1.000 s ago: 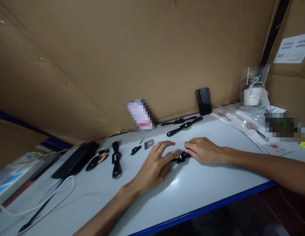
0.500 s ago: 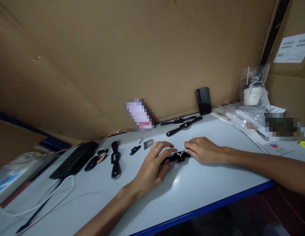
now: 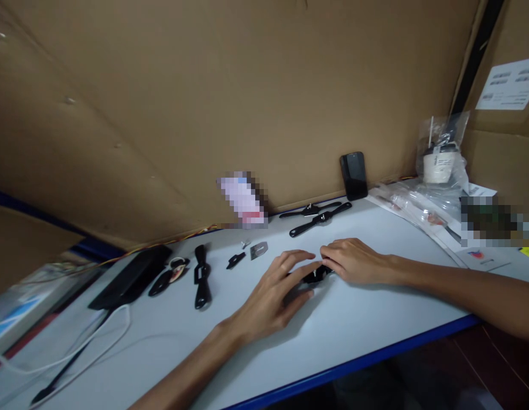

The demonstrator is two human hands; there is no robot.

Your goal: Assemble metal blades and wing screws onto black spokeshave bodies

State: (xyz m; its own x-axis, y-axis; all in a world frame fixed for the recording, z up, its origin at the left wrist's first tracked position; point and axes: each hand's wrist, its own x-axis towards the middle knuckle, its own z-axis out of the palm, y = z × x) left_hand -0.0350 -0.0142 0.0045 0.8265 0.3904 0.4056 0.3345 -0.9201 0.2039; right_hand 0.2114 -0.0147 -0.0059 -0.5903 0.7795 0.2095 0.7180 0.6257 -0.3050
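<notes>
A black spokeshave (image 3: 316, 275) lies on the light table, mostly covered by my hands. My right hand (image 3: 353, 262) is closed around its right end. Over its left side reaches my left hand (image 3: 275, 293), thumb and fingers apart, index fingertip close to the middle of the tool; whether it touches is hard to see. To the left lie a slotted metal blade (image 3: 259, 251), a small black cap plate (image 3: 236, 261), a little silver thumbscrew (image 3: 245, 244) and another black spokeshave body (image 3: 201, 277). Two more spokeshaves (image 3: 320, 218) rest near the back wall.
A dark phone (image 3: 353, 175) leans on the cardboard wall (image 3: 264, 102), near a blurred-out screen (image 3: 242, 199). At left are a black case (image 3: 130, 279), a key fob (image 3: 160, 283) and white cable (image 3: 127, 324). Plastic packaging (image 3: 411, 208) and a bagged cup (image 3: 439, 164) occupy the right.
My left hand has shifted right along the spokeshave, its fingers spreading off the left handle toward the middle. The right hand keeps its place.
</notes>
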